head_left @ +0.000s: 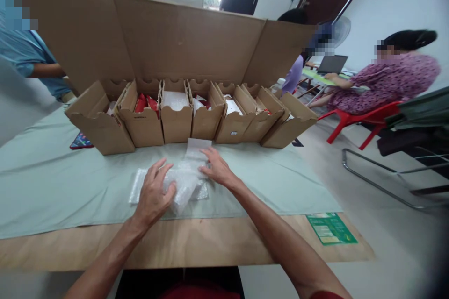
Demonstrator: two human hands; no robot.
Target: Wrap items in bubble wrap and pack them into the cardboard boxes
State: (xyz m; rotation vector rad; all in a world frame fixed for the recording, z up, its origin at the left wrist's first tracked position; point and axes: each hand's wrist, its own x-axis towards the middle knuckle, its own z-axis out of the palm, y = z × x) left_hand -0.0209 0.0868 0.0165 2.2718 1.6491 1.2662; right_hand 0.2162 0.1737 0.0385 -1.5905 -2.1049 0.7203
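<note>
A crumpled, clear sheet of bubble wrap lies on the cloth between my hands, partly lifted and blurred. My left hand is at its left side, fingers curved and apart, the thumb against the wrap. From the right, my right hand reaches over with fingers spread, the fingertips at the wrap and a flat whitish piece just beyond it. Underneath is a flatter bubble wrap piece, whose edges stick out left and right. Neither hand is plainly closed on anything.
Several open cardboard bins stand in a row before a tall cardboard panel. Red and white packets show inside. A green printed sheet lies at the table's right front corner. People sit beyond, one on a red chair.
</note>
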